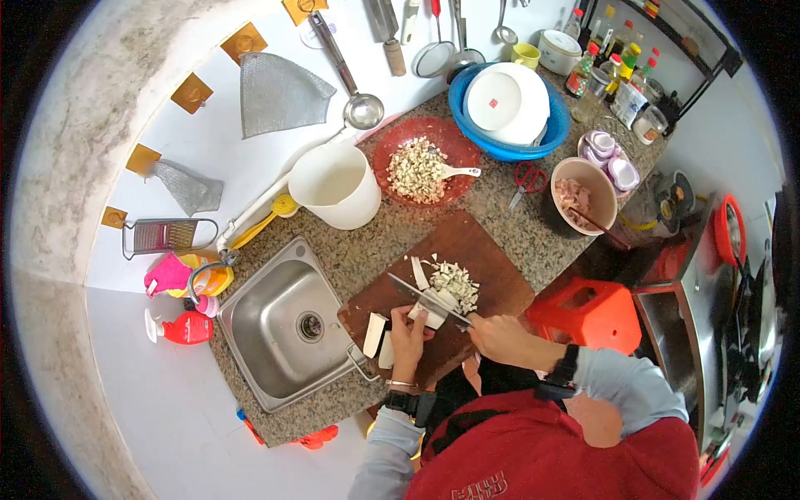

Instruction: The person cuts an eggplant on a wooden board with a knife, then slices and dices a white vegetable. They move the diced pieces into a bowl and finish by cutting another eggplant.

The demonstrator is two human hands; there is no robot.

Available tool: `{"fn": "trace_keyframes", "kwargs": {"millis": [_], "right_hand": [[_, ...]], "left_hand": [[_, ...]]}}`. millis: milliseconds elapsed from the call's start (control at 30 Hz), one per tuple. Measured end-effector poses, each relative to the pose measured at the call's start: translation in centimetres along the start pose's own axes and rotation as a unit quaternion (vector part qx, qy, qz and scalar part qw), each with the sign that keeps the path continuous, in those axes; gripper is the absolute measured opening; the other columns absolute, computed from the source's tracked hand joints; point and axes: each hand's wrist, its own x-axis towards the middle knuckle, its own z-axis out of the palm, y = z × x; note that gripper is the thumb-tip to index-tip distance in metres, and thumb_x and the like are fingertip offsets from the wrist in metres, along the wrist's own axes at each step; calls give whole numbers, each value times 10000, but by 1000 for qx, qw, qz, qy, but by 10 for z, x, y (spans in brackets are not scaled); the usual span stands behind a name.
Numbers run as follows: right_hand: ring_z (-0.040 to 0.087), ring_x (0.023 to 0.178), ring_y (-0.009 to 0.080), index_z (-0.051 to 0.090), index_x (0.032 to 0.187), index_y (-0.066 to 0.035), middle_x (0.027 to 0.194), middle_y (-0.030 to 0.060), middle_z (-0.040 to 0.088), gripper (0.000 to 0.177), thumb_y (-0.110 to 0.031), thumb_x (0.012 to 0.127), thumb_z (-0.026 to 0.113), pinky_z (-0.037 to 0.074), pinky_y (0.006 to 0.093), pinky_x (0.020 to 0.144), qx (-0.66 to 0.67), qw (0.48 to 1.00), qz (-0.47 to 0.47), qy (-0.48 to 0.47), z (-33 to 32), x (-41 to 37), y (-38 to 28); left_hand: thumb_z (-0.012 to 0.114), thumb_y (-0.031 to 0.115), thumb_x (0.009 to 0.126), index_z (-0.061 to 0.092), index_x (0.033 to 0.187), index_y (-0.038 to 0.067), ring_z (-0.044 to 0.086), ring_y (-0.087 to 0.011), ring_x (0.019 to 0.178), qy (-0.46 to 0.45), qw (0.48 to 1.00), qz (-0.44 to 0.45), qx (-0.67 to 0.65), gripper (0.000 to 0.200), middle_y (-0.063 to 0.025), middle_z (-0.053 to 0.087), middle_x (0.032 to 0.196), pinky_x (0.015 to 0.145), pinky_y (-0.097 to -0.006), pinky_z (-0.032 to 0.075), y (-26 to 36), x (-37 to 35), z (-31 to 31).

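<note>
My left hand [407, 342] presses its bent fingers on a white block of vegetable [431, 317] on the brown wooden cutting board [498, 268]. In my right hand [510, 338] is the handle of a kitchen knife [405, 285]. Its blade slants across the block, just beyond the left fingertips. A heap of small white dice [455, 282] lies past the blade, with a thin strip [419, 272] beside it. Two larger white chunks, an upright-looking one [375, 335] and another [386, 353], rest at the board's left edge, near my left wrist.
A steel sink [271, 312] adjoins the board at left. Behind stand a white bucket [321, 187], a red basin [392, 137] of diced food with a spoon, and a blue basin [462, 125]. Red scissors [527, 177] lie near a bowl of meat [600, 179]. An orange-red stool [587, 312] stands right.
</note>
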Motion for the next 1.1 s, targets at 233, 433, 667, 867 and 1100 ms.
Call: {"fn": "trace_keyframes", "kwargs": {"millis": [233, 433, 667, 867, 1100], "right_hand": [[597, 589, 453, 519, 1013, 2, 633, 248, 603, 231, -210, 925, 499, 475, 544, 541, 22, 999, -2, 37, 7, 9, -2], [614, 619, 454, 504, 989, 19, 653, 244, 614, 241, -211, 917, 508, 489, 545, 561, 13, 1000, 12, -22, -21, -12, -8], [623, 605, 432, 512, 969, 20, 650, 230, 622, 240, -214, 917, 503, 497, 526, 545, -1, 1000, 0, 10, 11, 11, -4], [596, 611, 466, 521, 952, 17, 656, 253, 611, 254, -234, 937, 484, 476, 545, 547, 30, 999, 3, 31, 5, -1, -6], [592, 592, 460, 523, 955, -5, 649, 250, 608, 231, -233, 937, 488, 472, 544, 539, 16, 999, 5, 29, -10, -16, -12]], "left_hand": [[606, 194, 931, 410, 1102, -1, 618, -139, 597, 4, 1000, -9, 23, 325, -113, 592, 840, 506, -266, 546, -3, 1, 1], [604, 187, 930, 404, 1103, -1, 621, -140, 605, 9, 1000, -6, 5, 324, -98, 574, 830, 502, -269, 544, -5, 0, 1], [602, 184, 931, 393, 1101, 3, 621, -145, 608, 0, 1000, -6, 11, 324, -108, 569, 872, 496, -266, 544, -5, 2, -1], [614, 174, 920, 396, 1079, -2, 606, -130, 572, 16, 1000, -20, 0, 322, -79, 522, 839, 470, -249, 517, 1, 2, 0], [610, 171, 923, 397, 1089, -6, 601, -129, 563, 6, 1000, -11, -20, 322, -69, 498, 828, 468, -247, 519, -4, 1, -1]]}}
